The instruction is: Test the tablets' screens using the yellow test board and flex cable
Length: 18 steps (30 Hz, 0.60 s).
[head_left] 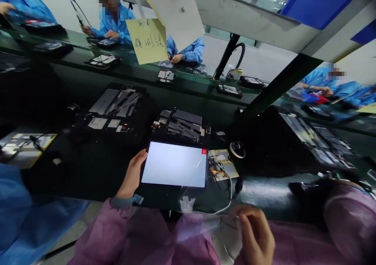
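"where's the tablet?"

"the tablet (174, 165) is by the near edge of the worktop (96, 171), face up, screen lit plain white with a small red mark (203, 151) in its far right corner. i can't tell if it lies flat or is raised a little."

"and the hands?"

"the left hand (131, 176) has the tablet's left edge between thumb and fingers; the fingers underneath are hidden. the right hand (255, 233) is out past the worktop's near edge, thumb and forefinger pinched together on clear film (199, 224)."

"how far have things got?"

"the screen is on, and the film stretches from the pinch back toward the tablet's near right corner. i'd judge most of it is off the glass. whether any part is stuck there, i can't make out, so that much may be left."

"what else is close?"

"just beyond the tablet's right edge is a yellow-edged board (226, 171), with a white cable (230, 186) curving from it toward the worktop's near edge. a tape roll (237, 149) sits by its far right corner."
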Motion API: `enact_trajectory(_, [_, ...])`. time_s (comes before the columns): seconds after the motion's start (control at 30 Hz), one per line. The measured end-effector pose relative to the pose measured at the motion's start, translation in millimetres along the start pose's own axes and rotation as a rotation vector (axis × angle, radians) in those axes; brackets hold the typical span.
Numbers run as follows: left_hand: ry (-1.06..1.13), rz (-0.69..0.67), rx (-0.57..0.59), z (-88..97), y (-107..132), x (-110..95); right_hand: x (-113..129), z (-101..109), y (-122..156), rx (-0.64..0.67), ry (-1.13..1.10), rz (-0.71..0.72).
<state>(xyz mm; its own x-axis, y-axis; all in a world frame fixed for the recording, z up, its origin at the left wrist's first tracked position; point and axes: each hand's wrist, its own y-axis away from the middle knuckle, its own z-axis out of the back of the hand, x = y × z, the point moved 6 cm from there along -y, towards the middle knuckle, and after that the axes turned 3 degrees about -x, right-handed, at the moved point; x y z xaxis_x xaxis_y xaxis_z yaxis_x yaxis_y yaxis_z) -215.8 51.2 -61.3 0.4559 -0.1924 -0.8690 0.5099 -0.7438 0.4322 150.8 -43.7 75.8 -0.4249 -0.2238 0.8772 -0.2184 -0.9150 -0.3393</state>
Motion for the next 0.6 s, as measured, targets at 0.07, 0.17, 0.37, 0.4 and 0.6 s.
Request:
enact_trajectory(0.07, [0.011,-0.016,0.039,-2.0,1.2,-2.1,21.5,-34.6,1.7,0.159,-0.085,0.104])
enact_trajectory(0.17, [0.010,-0.041,0.147,-10.2,7.1,-8.7,52.4,-101.9,5.7,0.422,-0.153,0.311])
enact_trajectory(0.37, [0.076,0.049,0.268,-24.1,19.2,-15.1,28.6,-184.4,-19.9,0.300,0.301,0.414])
enact_trajectory(0.4, [0.080,0.055,0.273,-24.8,19.8,-15.3,18.8,-188.6,-23.9,0.251,0.411,0.390])
enact_trajectory(0.6, [0.008,0.049,0.211,-20.0,17.5,-12.5,4.6,-200.5,-4.3,0.377,0.525,0.580])
